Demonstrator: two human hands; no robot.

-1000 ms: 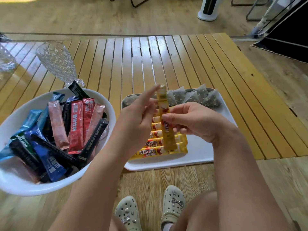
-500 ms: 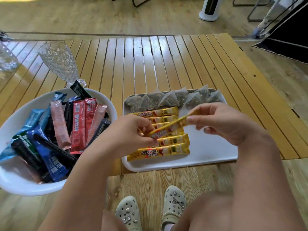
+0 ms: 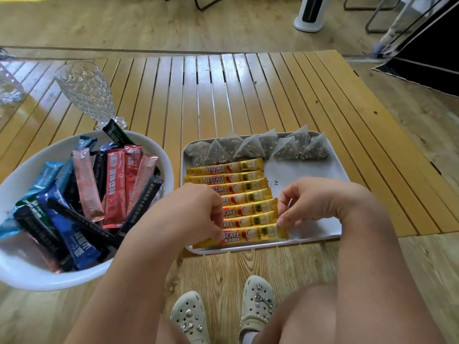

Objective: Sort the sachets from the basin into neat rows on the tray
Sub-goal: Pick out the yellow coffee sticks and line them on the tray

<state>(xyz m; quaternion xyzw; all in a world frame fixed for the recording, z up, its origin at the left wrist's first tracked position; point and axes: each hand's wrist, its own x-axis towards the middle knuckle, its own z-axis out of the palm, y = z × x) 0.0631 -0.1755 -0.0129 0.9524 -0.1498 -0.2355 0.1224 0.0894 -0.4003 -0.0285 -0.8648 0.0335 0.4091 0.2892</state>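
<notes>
Both hands down over the white tray on the slatted wooden surface: left hand pinching the left ends of the yellow sachets, right hand pinching the right end of the nearest yellow sachet. Yellow sachets stacked in a neat column, pyramid tea bags in a row along the tray's far edge. Remaining blue, black, red and pink sachets heaped in the white basin, just left of the tray.

Sunlit wooden plank floor surrounds a slatted wooden table, with a white tower fan beyond
</notes>
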